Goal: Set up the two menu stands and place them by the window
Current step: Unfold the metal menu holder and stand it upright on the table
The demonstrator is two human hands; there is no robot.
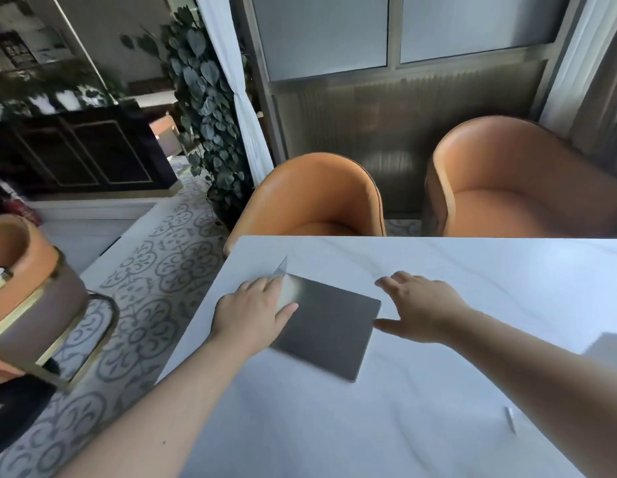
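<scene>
A flat dark grey menu stand [329, 331] lies on the white marble table [369, 426], near its left edge. A clear acrylic corner [281, 269] sticks up at the stand's far left end. My left hand [253, 310] rests on the stand's left edge, fingers touching that clear piece and thumb lying on the grey face. My right hand [421, 305] hovers just right of the stand's far right corner with its fingers spread, holding nothing. The image is motion-blurred, so the left hand's grip is unclear.
Two orange chairs [321, 198] [507, 181] stand beyond the table's far edge, in front of the window [396, 32]. Another chair [28, 288] is at the left over patterned floor. A small clear piece [510, 419] lies on the table at the right.
</scene>
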